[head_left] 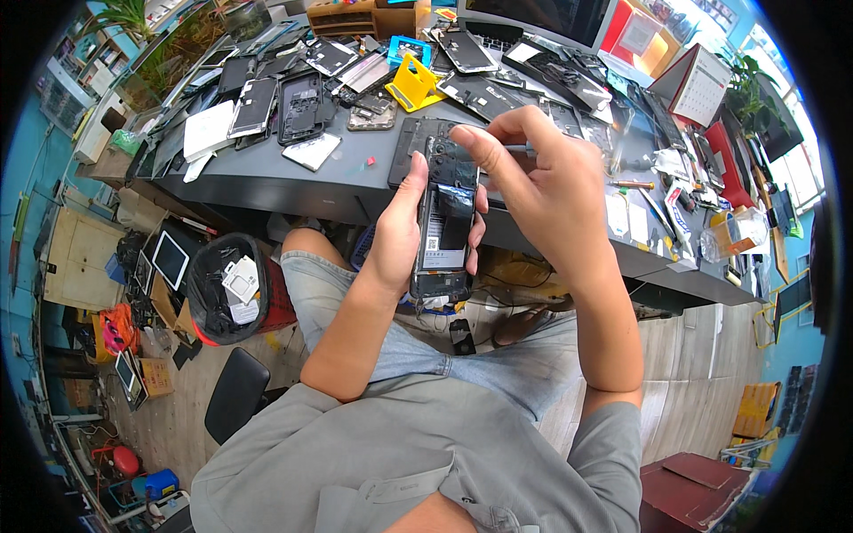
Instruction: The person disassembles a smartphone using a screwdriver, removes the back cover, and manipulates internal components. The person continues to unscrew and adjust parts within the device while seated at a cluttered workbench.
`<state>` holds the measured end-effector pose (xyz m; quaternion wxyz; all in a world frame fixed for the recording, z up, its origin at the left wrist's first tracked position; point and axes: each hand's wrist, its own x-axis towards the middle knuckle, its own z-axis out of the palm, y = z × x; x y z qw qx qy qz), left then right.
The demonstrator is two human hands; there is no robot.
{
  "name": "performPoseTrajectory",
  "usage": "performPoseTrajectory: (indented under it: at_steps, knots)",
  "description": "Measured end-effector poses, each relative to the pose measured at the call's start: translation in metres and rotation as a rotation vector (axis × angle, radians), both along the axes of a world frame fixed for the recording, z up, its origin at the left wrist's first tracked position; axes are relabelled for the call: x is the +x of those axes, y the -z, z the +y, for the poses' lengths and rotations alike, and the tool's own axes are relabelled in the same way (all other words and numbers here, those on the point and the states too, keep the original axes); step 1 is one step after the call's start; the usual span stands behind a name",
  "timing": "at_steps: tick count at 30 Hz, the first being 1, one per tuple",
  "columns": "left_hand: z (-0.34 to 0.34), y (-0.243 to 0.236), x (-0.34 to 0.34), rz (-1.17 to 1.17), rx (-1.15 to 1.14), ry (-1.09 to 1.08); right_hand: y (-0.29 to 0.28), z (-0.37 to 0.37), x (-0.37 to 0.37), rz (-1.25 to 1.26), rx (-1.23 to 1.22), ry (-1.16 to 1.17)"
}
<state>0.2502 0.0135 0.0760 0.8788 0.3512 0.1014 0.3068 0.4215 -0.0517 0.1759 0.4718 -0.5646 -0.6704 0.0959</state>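
An opened phone [444, 235] with its inner parts bare stands nearly upright over my lap, at the desk's front edge. My left hand [400, 231] is closed round its sides, thumb along the left edge and fingertips showing on the right. A black flap or film lies across its middle, and a pale label shows lower down. My right hand [551, 178] is bent at the phone's top right, its thumb tip by the upper end. Its fingers are pinched around something greyish, mostly hidden. Behind the phone's top lies a dark phone part [409, 142] on the desk.
A yellow phone stand [415, 84] stands among many phone parts on the grey desk [338, 182]. A monitor [551, 18] is at the back, a desk calendar [693, 84] at the right. A lined waste bin [235, 293] stands left of my knees.
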Motion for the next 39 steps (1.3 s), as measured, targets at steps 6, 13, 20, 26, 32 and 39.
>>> performPoseTrajectory:
  at_steps: [6,13,20,26,32,39]
  knots:
    - [-0.004,-0.008,0.0,0.076,0.068,-0.019,-0.012,0.003,0.001,-0.133,0.228,-0.087]
    - [-0.004,-0.01,0.001,0.078,0.068,-0.014,-0.014,-0.004,0.004,-0.182,0.162,-0.046]
    - [-0.005,-0.01,0.003,0.069,0.053,-0.018,-0.01,0.002,0.003,-0.162,0.245,-0.028]
    - [-0.003,-0.007,0.001,0.067,0.063,0.002,-0.016,0.0,0.001,-0.161,0.124,-0.03]
    - [-0.004,-0.006,0.002,0.043,0.007,-0.016,-0.013,0.003,0.004,-0.18,0.146,-0.06]
    - [-0.002,-0.007,0.001,0.074,0.067,0.008,-0.011,0.004,0.002,-0.211,0.233,-0.044]
